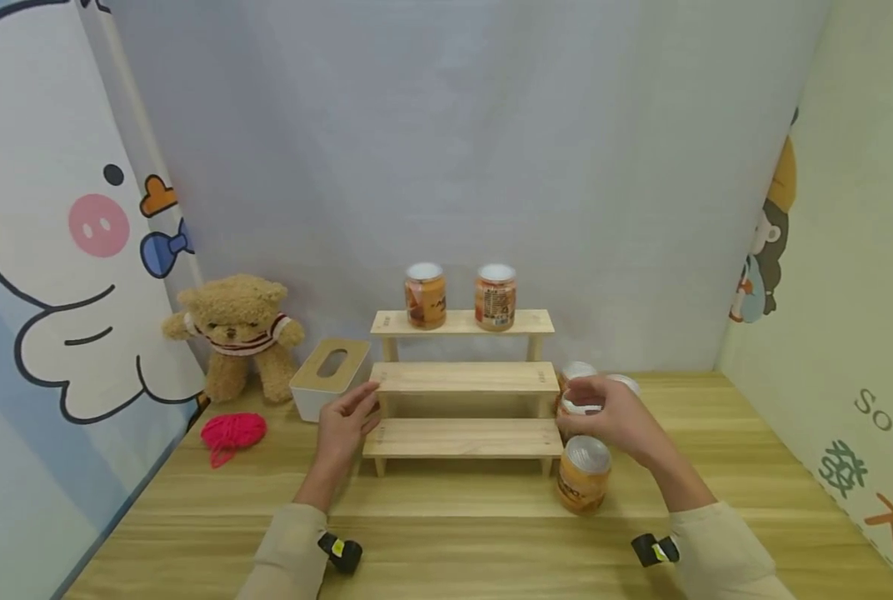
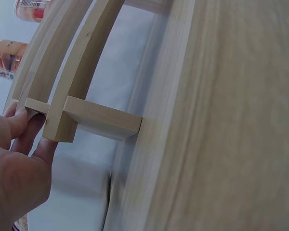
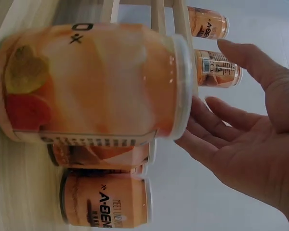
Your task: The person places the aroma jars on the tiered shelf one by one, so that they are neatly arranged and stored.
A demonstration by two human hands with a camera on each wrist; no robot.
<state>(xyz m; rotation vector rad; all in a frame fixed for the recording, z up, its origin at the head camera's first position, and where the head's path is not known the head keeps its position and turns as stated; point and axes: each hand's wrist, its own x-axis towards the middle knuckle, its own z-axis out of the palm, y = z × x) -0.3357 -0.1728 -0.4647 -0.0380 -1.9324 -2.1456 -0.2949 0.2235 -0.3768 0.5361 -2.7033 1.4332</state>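
Note:
A three-tier wooden shelf (image 1: 465, 377) stands in the middle of the table. My left hand (image 1: 347, 423) grips the left end of its middle tier, thumb and fingers around the board's end (image 2: 36, 106) in the left wrist view. Two orange-labelled cans with pale lids, a left one (image 1: 426, 297) and a right one (image 1: 496, 298), stand on the top tier. Beside the shelf's right end, my right hand (image 1: 617, 417) reaches over a can (image 1: 583, 403), its thumb and fingers spread apart. Nearer the front is another upright can (image 1: 585, 475), large in the right wrist view.
More cans, including one by the shelf's back right (image 1: 578, 372) and one behind my right hand (image 1: 625, 384), stand on the table (image 1: 446, 550). Left of the shelf are a tissue box (image 1: 331, 377), a pink yarn ball (image 1: 233, 432) and a teddy bear (image 1: 238, 333).

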